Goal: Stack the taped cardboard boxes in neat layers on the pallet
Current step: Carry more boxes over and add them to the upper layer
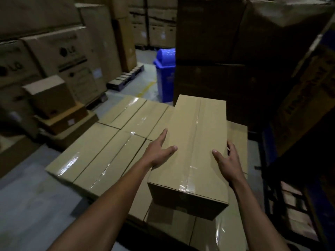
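Top box [192, 151] sits on the taped layer [101, 156], right side; your left hand [159, 151] and right hand [226, 160] press its sides, fingers straight; square its edges with the boxes beneath before letting go.

We are viewing from one head-worn camera, looking forward and down at close range over a layer of boxes [101, 151]; stacked cartons [59, 57] and a blue bin [165, 77] are lying farther off.
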